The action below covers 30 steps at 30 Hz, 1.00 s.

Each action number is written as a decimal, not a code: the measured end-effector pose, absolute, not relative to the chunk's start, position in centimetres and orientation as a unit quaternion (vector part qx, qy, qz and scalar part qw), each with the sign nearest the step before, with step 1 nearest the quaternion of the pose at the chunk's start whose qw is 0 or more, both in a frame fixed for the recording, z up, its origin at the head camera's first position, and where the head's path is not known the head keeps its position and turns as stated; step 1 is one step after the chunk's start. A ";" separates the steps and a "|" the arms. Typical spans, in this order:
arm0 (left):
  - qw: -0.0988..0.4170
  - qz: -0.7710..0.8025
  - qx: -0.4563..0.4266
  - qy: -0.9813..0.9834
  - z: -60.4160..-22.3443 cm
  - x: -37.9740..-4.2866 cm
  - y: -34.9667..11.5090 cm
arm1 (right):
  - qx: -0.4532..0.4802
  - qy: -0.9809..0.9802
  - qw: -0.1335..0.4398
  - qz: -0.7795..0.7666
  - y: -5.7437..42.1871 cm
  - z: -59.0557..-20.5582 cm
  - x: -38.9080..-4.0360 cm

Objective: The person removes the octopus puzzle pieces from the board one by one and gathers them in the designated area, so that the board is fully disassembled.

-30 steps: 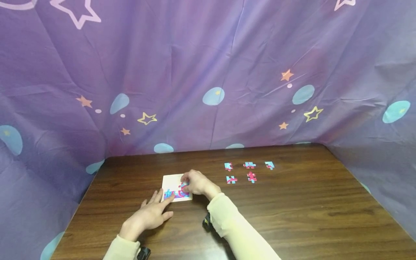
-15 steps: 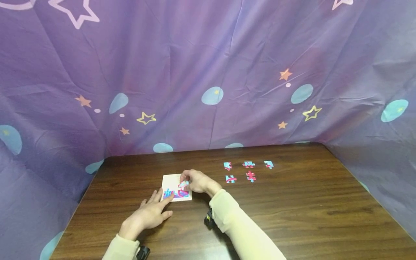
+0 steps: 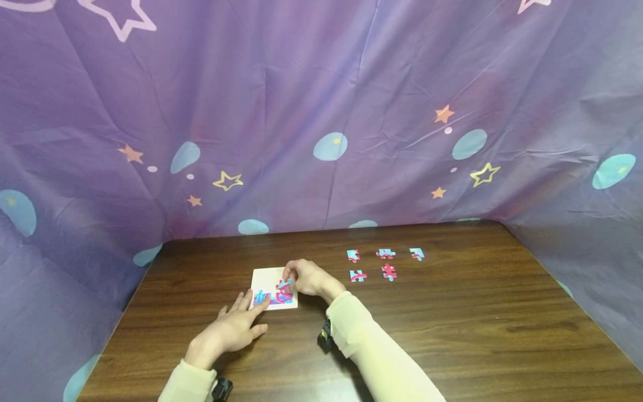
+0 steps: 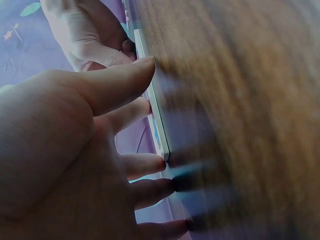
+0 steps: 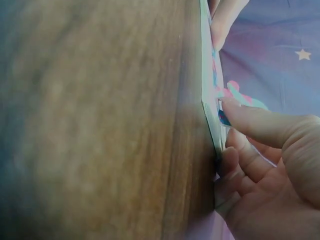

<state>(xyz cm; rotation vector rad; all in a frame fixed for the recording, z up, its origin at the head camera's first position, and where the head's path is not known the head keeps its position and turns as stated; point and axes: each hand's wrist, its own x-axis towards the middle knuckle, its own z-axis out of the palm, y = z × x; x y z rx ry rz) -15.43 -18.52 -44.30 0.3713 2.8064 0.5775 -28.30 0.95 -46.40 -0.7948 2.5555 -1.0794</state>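
A white puzzle board lies on the table, its near part covered by joined pieces in blue, purple and pink. My right hand is over the board's right side and pinches a blue-and-pink puzzle piece between thumb and fingers. In the right wrist view that piece tilts up from the board, the thumb against its lower edge. My left hand lies with fingers spread at the near left corner. Its index finger rests on the board, and the other fingertips reach its edge and the table.
Several loose puzzle pieces lie on the wooden table right of the board, among them a pink one and a blue corner one. A purple patterned cloth hangs behind the table and along its sides.
My right hand has drawn slightly right and turned, so more of the pinched puzzle piece shows. The left hand and the board hold their place.
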 end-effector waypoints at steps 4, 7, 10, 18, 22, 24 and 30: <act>0.129 0.199 0.128 0.963 -44.3 -15.5 -18.5 | -0.267 0.878 0.125 -0.377 1.2 -46.4 -28.4; 0.127 0.199 0.130 0.963 -44.2 -15.7 -18.5 | -0.268 0.877 0.114 -0.382 1.3 -46.3 -28.4; 0.129 0.200 0.129 0.963 -44.0 -15.7 -18.6 | -0.271 0.875 0.110 -0.386 1.4 -46.2 -28.5; 0.135 0.203 0.127 0.962 -44.1 -15.7 -18.5 | -0.272 0.871 0.122 -0.390 1.7 -45.9 -28.3; 0.139 0.203 0.124 0.961 -44.1 -15.6 -18.5 | -0.268 0.855 0.134 -0.423 2.0 -45.9 -28.1; 0.141 0.204 0.123 0.961 -44.1 -15.6 -18.6 | -0.266 0.846 0.135 -0.442 2.2 -46.0 -28.0; 0.138 0.201 0.121 0.962 -44.3 -15.6 -18.6 | -0.262 0.832 0.125 -0.474 3.0 -46.3 -27.8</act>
